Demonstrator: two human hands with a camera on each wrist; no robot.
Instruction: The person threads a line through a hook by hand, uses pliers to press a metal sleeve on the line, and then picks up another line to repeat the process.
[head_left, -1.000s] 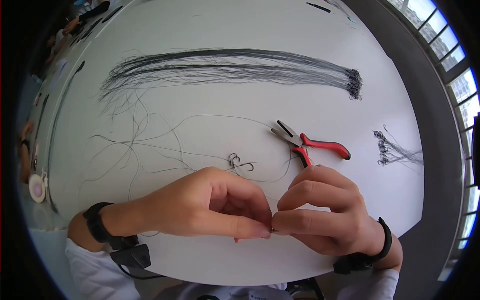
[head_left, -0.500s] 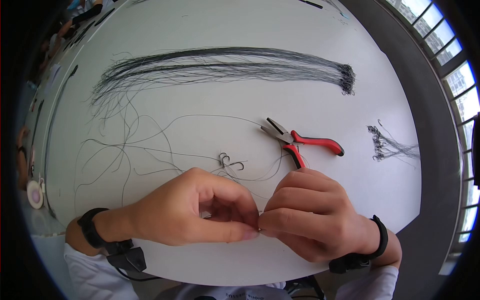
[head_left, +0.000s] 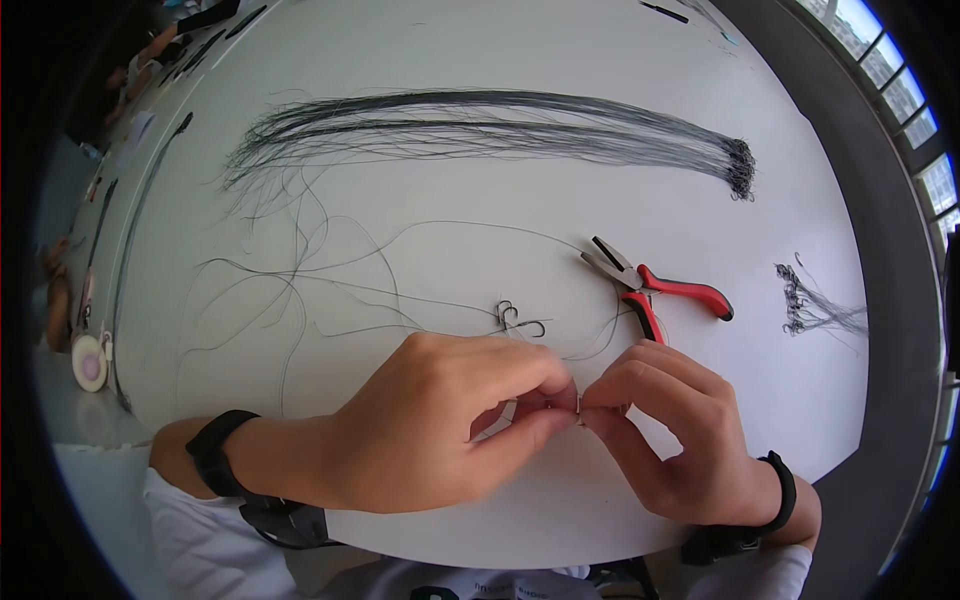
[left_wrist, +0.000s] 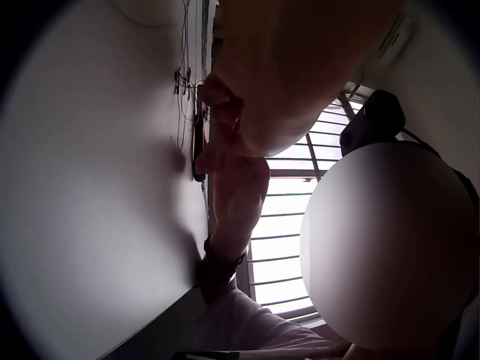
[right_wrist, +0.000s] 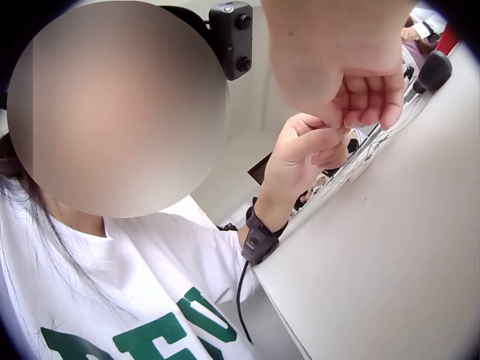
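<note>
In the head view both hands meet low over the white table. The left hand point(head_left: 450, 425) pinches a tiny item between thumb and index finger; the right hand point(head_left: 680, 430) pinches at the same spot, fingertips nearly touching. What they hold is too small to identify; a bit of thin line shows at the left fingers. Just beyond them lie dark hooks point(head_left: 508, 315) and loose thin lines point(head_left: 345, 285). Red-handled pliers point(head_left: 640, 283) rest open-jawed beyond the right hand. The right wrist view shows the right hand point(right_wrist: 345, 64) close against the left hand point(right_wrist: 304, 154).
A long bundle of dark lines point(head_left: 480, 128) lies across the table point(head_left: 640, 520), ending in clustered hooks point(head_left: 740, 168). A smaller hook bundle point(head_left: 800, 300) is at the right. A white spool point(head_left: 90, 362) stands far left, with another person's arm point(head_left: 58, 310) near it.
The hands have shifted slightly, and the right hand's thumb and index finger now show in a wider arch. The whole head view has moved, shifting the table's things rightward in it.
</note>
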